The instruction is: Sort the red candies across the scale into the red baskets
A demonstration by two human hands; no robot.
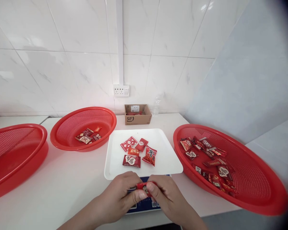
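Note:
Between my left hand (121,198) and my right hand (166,196) is a small red candy packet (144,188), pinched by the thumbs and fingers of both. My fingers cover much of it. Both hands are over the front of a blue-faced scale (147,206), partly hidden by them. Just beyond lies a white tray (114,166). On it rest several red wrapped candies, among them a dark red packet (131,161), a small orange-red one (133,151), a dotted one (129,143) and a bright red one (150,156).
To the right stands a red mesh basket (254,182) with many snack packets. A second red basket (62,131) at the back left holds several. Another red basket (38,153) is cut off at the left edge. A cardboard box (140,119) and a clear bottle (156,105) stand by the wall.

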